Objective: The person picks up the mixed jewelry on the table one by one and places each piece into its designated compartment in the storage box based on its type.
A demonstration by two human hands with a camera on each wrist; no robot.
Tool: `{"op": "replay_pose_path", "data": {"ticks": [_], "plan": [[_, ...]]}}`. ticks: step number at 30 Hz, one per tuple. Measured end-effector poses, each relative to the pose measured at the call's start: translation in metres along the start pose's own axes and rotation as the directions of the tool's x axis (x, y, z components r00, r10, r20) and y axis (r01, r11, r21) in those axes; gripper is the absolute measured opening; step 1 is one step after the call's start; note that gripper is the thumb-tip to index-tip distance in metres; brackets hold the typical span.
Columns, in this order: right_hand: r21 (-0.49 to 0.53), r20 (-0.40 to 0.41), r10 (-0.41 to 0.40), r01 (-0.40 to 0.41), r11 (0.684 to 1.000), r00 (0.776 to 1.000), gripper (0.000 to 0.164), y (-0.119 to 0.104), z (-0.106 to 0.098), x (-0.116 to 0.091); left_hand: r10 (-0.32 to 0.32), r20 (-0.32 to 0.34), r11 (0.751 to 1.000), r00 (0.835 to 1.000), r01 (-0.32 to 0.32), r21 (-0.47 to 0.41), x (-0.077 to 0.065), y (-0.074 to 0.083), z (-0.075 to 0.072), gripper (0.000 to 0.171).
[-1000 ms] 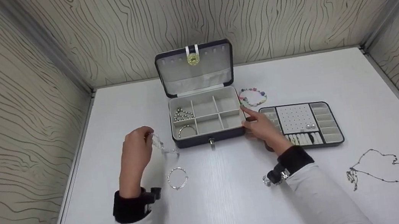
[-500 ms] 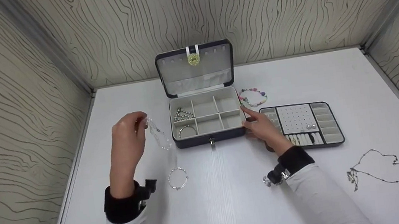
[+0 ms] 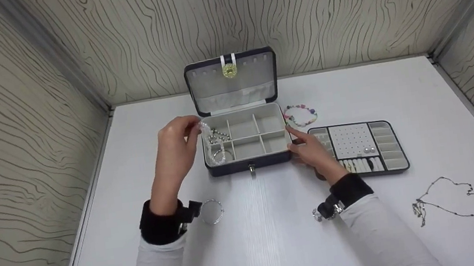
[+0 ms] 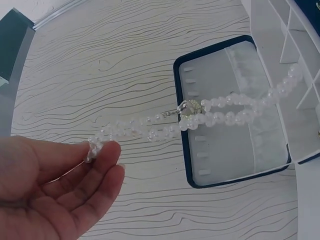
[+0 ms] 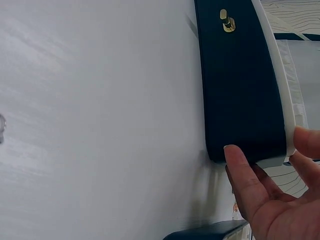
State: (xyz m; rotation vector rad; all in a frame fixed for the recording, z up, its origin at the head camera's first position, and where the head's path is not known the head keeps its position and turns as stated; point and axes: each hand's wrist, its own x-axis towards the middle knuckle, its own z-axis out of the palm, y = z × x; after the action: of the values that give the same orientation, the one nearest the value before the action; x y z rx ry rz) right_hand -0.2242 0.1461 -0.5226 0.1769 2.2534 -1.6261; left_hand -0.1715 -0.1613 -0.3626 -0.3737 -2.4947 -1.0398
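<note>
My left hand (image 3: 177, 145) pinches one end of a strand of white, pearly beads, like a bracelet (image 4: 225, 117), between thumb and fingertips. The strand dangles as a loop with a small clasp over the left compartments of the open navy jewelry box (image 3: 246, 165). Under it, a silver-beaded piece (image 3: 220, 134) lies in the back left compartment and a bangle (image 3: 229, 153) in the front left one. My right hand (image 3: 310, 148) rests extended fingers (image 5: 245, 175) against the box's right side, near its front corner and rim.
A navy tray (image 3: 352, 140) holding pearl earrings and rings lies to the right, with a colorful beaded bracelet (image 3: 300, 106) behind. A thin necklace (image 3: 454, 215) lies front right. By the left wrist is a silver bangle (image 3: 221, 213); a sparkly piece (image 3: 316, 215) sits at the right wrist.
My left hand lifts the bead strand, first back and left, then right, bringing it from beside the box to over its left compartments. My right hand stays at the box's side.
</note>
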Motion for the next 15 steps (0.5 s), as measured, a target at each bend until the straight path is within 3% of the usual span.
{"op": "replay_pose_path", "data": {"ticks": [7, 11, 15], "plan": [[0.024, 0.012, -0.031, 0.031, 0.999, 0.999, 0.060, -0.001, 0.000, -0.002, 0.010, 0.041, 0.996, 0.999, -0.007, -0.085, 0.016, 0.000, 0.029, 0.013], [0.040, 0.026, -0.019, 0.018, 0.999, 0.999, 0.060, -0.001, 0.000, -0.003, -0.026, 0.056, 0.984, 0.998, 0.036, -0.175, 0.024, -0.002, 0.044, 0.012], [0.055, 0.029, -0.011, 0.009, 0.998, 1.000, 0.060, -0.002, -0.001, -0.003, -0.087, 0.072, 0.953, 0.994, 0.104, -0.285, 0.027, -0.006, 0.056, 0.012]]}}
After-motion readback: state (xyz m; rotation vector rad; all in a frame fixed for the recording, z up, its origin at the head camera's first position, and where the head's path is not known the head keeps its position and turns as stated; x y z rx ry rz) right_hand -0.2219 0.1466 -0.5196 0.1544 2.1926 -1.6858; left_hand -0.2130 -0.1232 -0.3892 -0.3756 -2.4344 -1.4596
